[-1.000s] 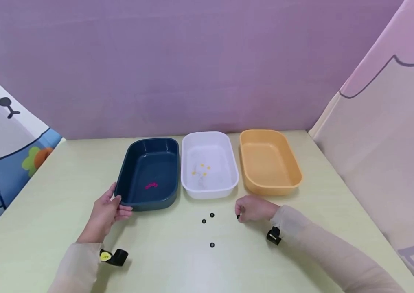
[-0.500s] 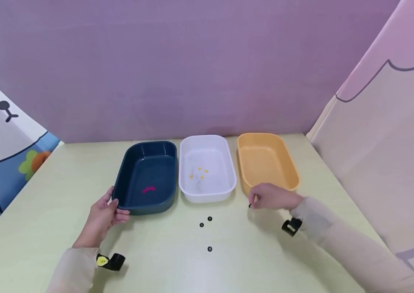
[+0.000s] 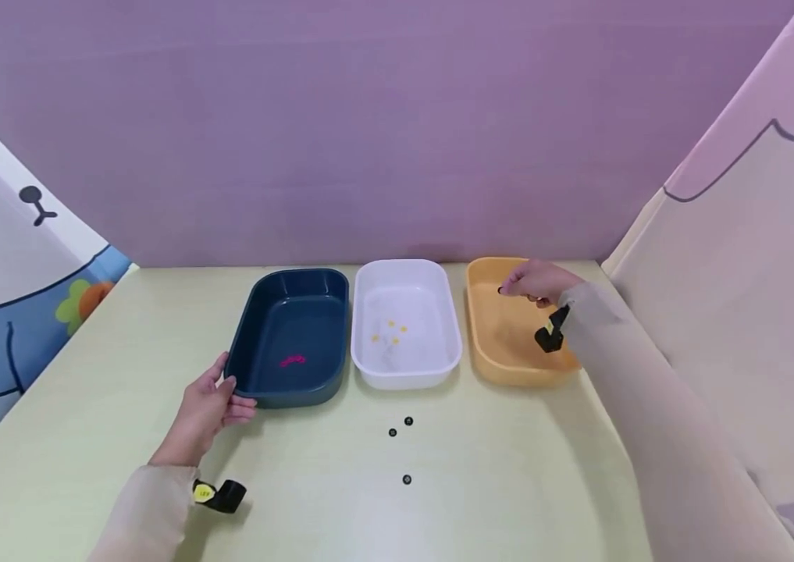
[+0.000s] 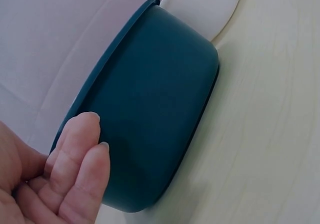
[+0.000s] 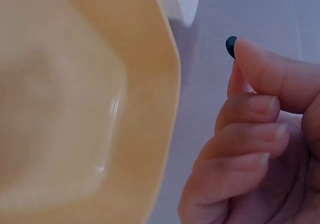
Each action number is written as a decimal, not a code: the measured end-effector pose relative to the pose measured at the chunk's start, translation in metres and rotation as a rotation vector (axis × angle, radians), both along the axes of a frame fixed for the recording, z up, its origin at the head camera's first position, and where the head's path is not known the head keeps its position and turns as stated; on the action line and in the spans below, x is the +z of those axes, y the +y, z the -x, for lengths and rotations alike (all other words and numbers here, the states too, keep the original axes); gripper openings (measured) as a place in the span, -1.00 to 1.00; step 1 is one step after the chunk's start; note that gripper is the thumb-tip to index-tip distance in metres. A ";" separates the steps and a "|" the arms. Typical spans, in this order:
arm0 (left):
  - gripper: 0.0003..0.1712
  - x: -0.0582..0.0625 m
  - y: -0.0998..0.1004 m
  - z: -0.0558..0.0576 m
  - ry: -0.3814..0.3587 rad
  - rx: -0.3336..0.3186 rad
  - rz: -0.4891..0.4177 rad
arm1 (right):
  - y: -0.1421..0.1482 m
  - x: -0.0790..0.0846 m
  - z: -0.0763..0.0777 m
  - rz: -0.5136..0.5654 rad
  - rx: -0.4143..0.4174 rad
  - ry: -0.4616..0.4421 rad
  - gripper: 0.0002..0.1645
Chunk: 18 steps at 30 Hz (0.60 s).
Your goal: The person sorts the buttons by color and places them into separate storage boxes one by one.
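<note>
At the near left corner of the dark blue tray (image 3: 289, 394), my left hand (image 3: 201, 410) grips the rim, its fingertips (image 4: 89, 126) against the outer wall in the left wrist view. My right hand (image 3: 537, 282) is over the far part of the yellow-orange tray (image 3: 491, 343). Between thumb and index finger it pinches a small black button (image 5: 231, 46), while the other fingers curl in towards the palm. Three more black buttons lie on the table, one (image 3: 407, 479) nearer me and a pair (image 3: 408, 421) closer to the trays.
A white tray (image 3: 407, 380) stands between the other two, with several small yellow pieces (image 3: 395, 340) inside. Small pink pieces (image 3: 292, 360) lie in the dark blue tray. Behind the pale table (image 3: 326, 484) hangs a purple cloth (image 3: 382, 140).
My right hand has moved away from me and to the right, from the tabletop to over the yellow-orange tray, carrying the black button. My left hand keeps its grip on the dark blue tray.
</note>
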<state>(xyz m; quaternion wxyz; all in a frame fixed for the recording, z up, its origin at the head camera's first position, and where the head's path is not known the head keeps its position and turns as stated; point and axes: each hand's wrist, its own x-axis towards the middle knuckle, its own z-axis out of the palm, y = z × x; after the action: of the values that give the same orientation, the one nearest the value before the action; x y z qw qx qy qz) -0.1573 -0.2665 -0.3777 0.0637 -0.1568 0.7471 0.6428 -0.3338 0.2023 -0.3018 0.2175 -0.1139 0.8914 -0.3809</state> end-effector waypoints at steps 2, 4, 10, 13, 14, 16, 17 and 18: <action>-0.32 0.000 0.000 0.001 0.005 0.002 0.004 | -0.001 -0.005 0.012 0.029 -0.043 -0.039 -0.87; -0.32 -0.001 0.001 0.000 0.007 0.003 0.001 | -0.002 -0.014 0.021 0.029 -0.063 -0.057 -0.87; -0.32 -0.004 0.002 -0.003 0.013 0.005 0.006 | -0.003 -0.041 0.033 -0.080 -0.026 -0.030 -0.76; -0.32 -0.003 0.001 -0.003 0.016 0.014 0.005 | -0.002 -0.050 0.038 -0.118 -0.001 -0.020 -0.64; -0.32 -0.003 0.001 -0.003 0.016 0.016 0.003 | -0.001 -0.053 0.040 -0.129 0.007 -0.022 -0.58; -0.32 -0.002 0.001 -0.002 0.019 0.019 -0.002 | 0.000 -0.058 0.043 -0.157 0.025 -0.021 -0.51; -0.32 -0.002 0.001 -0.001 0.021 0.020 -0.003 | -0.001 -0.060 0.045 -0.165 0.030 -0.024 -0.50; -0.32 -0.002 0.001 -0.001 0.024 0.021 -0.005 | -0.001 -0.061 0.046 -0.180 0.036 -0.021 -0.51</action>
<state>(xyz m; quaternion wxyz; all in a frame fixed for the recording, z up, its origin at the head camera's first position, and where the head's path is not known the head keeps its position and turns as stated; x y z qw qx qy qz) -0.1567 -0.2657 -0.3798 0.0483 -0.1568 0.7444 0.6473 -0.3796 0.2012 -0.3630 0.2430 -0.1060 0.9176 -0.2963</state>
